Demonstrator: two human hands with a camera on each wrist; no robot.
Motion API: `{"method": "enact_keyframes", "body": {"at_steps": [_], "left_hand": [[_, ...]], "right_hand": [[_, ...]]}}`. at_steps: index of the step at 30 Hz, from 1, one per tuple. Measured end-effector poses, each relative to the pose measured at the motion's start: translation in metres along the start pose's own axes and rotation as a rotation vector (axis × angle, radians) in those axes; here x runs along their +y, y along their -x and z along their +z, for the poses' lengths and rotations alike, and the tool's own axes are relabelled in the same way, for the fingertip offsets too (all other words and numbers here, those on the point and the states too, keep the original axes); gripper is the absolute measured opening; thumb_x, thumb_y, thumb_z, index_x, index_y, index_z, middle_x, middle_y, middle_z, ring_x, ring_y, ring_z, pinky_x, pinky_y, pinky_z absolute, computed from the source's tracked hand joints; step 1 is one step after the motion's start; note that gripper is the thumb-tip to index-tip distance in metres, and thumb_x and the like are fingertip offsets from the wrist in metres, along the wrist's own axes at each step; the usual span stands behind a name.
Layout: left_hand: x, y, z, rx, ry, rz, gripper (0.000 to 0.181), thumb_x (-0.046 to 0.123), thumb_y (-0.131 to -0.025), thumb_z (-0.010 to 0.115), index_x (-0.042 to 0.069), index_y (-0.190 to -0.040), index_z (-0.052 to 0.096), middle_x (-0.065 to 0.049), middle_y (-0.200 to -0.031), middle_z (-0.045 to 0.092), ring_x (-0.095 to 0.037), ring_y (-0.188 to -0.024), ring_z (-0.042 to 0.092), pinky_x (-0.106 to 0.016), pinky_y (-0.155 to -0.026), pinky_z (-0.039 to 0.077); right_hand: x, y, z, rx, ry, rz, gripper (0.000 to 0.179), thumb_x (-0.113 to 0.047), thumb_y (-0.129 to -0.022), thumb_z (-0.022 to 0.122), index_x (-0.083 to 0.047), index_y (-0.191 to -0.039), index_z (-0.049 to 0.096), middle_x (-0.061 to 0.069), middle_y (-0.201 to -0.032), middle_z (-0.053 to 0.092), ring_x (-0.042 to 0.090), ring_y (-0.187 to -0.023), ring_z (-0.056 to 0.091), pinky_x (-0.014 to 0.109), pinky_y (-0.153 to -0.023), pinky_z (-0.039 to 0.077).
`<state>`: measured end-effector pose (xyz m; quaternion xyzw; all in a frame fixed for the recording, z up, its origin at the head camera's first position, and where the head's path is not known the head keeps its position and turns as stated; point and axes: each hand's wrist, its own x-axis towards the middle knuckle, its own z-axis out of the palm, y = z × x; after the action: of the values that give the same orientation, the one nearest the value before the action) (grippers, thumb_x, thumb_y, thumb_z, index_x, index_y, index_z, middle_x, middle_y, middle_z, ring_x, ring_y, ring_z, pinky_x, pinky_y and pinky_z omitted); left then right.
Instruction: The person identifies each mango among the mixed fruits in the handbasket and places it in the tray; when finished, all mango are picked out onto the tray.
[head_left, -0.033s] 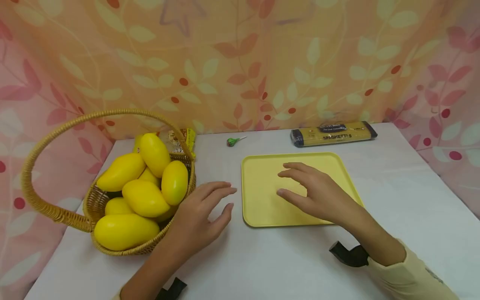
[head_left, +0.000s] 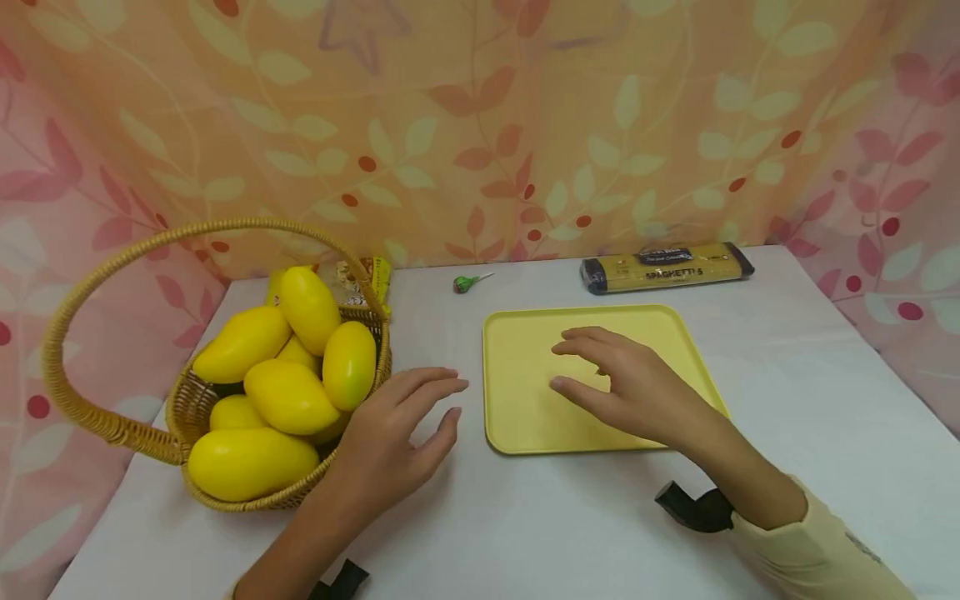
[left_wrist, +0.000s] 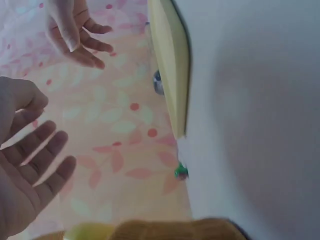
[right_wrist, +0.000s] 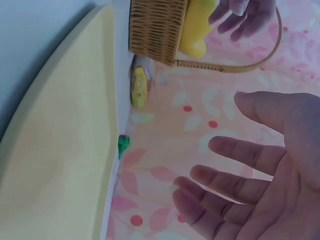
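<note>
My left hand [head_left: 393,433] hovers beside the right side of a wicker basket [head_left: 387,367], its fingers loosely spread and holding nothing. Yellow mangoes [head_left: 292,397] are heaped in that basket. Over a pale yellow tray [head_left: 525,421] hangs my right hand [head_left: 637,383], fingers relaxed, thumb apart, nothing in its grasp. The left wrist view shows the left palm [left_wrist: 20,200] with bent, separated fingers, the other hand beyond it. In the right wrist view, the right hand [right_wrist: 270,185] is spread above the level of the tray's rim [right_wrist: 107,100].
Behind the tray lies a spaghetti packet [head_left: 667,268]. A green-wrapped lollipop [head_left: 463,284] rests near the back edge, left of it. A yellow snack packet [head_left: 381,279] is partly hidden behind the basket, whose tall handle [head_left: 187,227] arches up. Patterned cloth [head_left: 480,125] encloses the back and sides.
Both hands have shifted very slightly to the left, the left one also a touch nearer the body. The basket, tray and packets have stayed in place.
</note>
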<state>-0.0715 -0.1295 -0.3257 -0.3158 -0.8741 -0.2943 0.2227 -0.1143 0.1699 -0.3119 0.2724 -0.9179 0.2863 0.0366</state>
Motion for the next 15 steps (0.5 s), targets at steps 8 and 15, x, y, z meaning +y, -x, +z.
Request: {"method": "enact_keyframes", "body": {"at_steps": [8, 15], "left_hand": [[-0.011, 0.029, -0.034, 0.287, 0.118, 0.173, 0.024, 0.020, -0.101, 0.060, 0.003, -0.098, 0.077, -0.010, -0.101, 0.072, -0.018, -0.090, 0.070, -0.015, -0.088, 0.052], [-0.012, 0.047, -0.064, 0.512, 0.116, 0.163, 0.031, 0.018, -0.098, 0.066, -0.009, -0.085, 0.074, -0.020, -0.089, 0.072, -0.010, -0.091, 0.068, -0.013, -0.088, 0.051]], "right_hand": [[-0.023, -0.036, 0.020, -0.062, -0.172, -0.077, 0.038, -0.029, -0.095, 0.070, -0.012, -0.128, 0.066, -0.001, -0.123, 0.066, 0.017, -0.103, 0.063, 0.040, -0.082, 0.058], [-0.046, -0.066, 0.035, -0.071, -0.246, -0.138, 0.040, -0.022, -0.093, 0.073, -0.009, -0.130, 0.065, 0.000, -0.125, 0.065, 0.017, -0.106, 0.063, 0.037, -0.086, 0.058]]}}
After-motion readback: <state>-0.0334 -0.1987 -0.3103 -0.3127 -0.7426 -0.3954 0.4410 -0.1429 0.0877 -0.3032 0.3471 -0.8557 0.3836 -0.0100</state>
